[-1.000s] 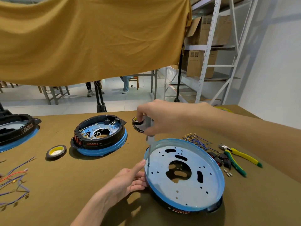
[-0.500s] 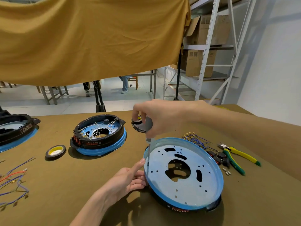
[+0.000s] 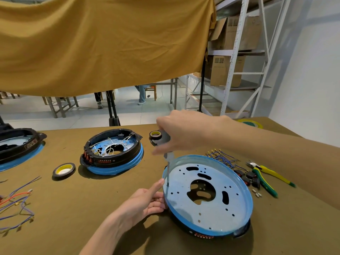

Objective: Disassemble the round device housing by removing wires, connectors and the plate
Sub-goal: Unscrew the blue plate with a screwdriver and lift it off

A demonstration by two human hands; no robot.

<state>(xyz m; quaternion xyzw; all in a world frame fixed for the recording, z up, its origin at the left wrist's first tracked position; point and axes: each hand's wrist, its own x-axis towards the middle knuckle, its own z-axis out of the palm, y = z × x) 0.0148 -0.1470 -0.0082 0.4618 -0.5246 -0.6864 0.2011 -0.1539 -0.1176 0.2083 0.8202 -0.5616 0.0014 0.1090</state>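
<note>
The round housing [image 3: 217,234] lies near me on the brown table, black body down, its blue perforated plate [image 3: 207,207] facing up. My right hand [image 3: 182,132] grips the grey handle of a screwdriver [image 3: 167,162] held upright, its tip at a hole near the plate's left rim. My left hand [image 3: 141,205] holds the housing's left edge, thumb up against the rim. Removed blue wires [image 3: 220,158] and black connectors [image 3: 248,178] lie to the right of the housing.
A second housing [image 3: 112,153] with white wires inside stands at centre left, a third [image 3: 18,146] at the far left. Two tape rolls [image 3: 64,170] [image 3: 155,135], yellow-green pliers [image 3: 265,174], small screws [image 3: 256,193] and loose wires [image 3: 16,203] lie about. Shelving stands behind.
My right hand has turned on the screwdriver handle, which stays upright at the same hole. My left hand keeps its hold on the rim.
</note>
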